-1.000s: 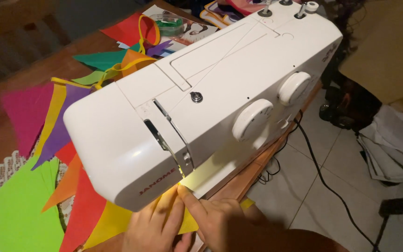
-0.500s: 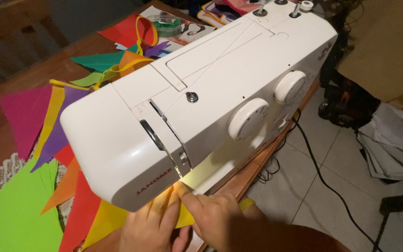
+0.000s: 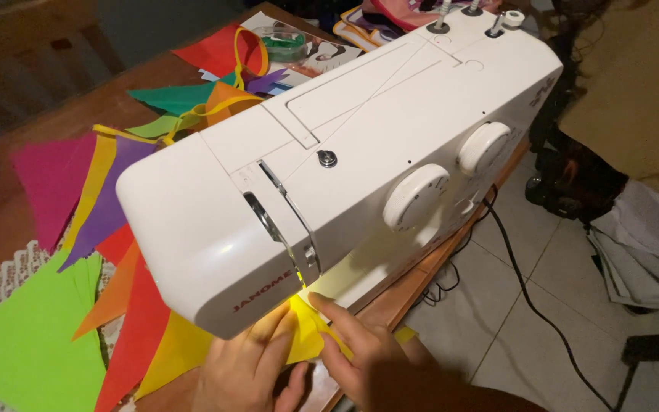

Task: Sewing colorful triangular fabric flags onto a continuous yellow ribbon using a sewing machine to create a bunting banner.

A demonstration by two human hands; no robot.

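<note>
A white sewing machine (image 3: pixel 345 152) fills the middle of the view on a wooden table (image 3: pixel 55 126). Under its lit head lies a yellow fabric piece (image 3: pixel 308 329). My left hand (image 3: pixel 245 370) rests flat on the fabric at the lower left of the machine head, fingers pointing up toward the needle area. My right hand (image 3: pixel 360 355) presses the same yellow fabric from the right, index finger stretched toward the lit spot. The needle itself is hidden by the machine's head.
Coloured fabric pennants on a yellow tape trail off to the left: green (image 3: pixel 24 343), red (image 3: pixel 139 328), purple (image 3: pixel 108 206), magenta (image 3: pixel 47 179). A black power cord (image 3: pixel 532 305) runs over the tiled floor at right. Papers (image 3: pixel 650 244) lie at far right.
My view has shifted slightly, so the machine sits a bit lower and further right in the picture. Both hands stay on the yellow fabric, with the right index finger reaching closer under the head.
</note>
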